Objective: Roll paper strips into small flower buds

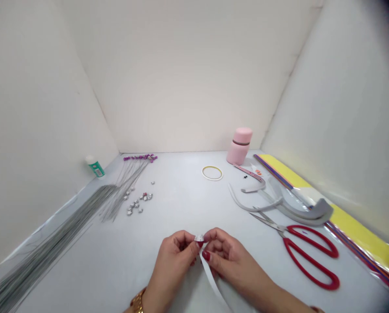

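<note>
My left hand [175, 256] and my right hand [229, 258] meet low in the middle of the view, fingertips pinched together. Between them sits a small rolled silver paper piece [199, 238]. A white paper strip [212, 278] trails from it down toward me, under my right thumb. Both hands are closed on this strip and its rolled end. A gold bracelet [137, 301] shows on my left wrist.
Red-handled scissors [307, 252] and curved grey strips [289, 204] lie to the right, beside yellow paper sheets [354, 226]. A pink bottle [239, 146] and tape ring [212, 173] stand behind. Left: wire stems [47, 248], small silver rolled pieces [137, 202], a glue bottle [95, 166].
</note>
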